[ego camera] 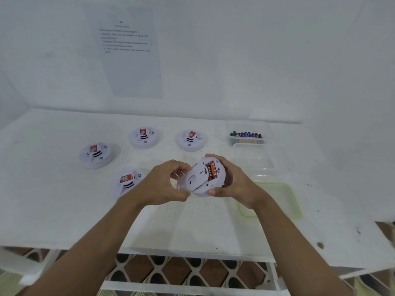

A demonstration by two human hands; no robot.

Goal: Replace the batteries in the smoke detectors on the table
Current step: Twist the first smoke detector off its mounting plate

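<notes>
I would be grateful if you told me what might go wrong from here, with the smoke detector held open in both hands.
1. The white round smoke detector is held tilted above the white table by the left hand and right hand; it might slip.
2. Its two red batteries lie exposed and could drop out.
3. Removed cells might get mixed with those in the clear plastic box of batteries.
</notes>
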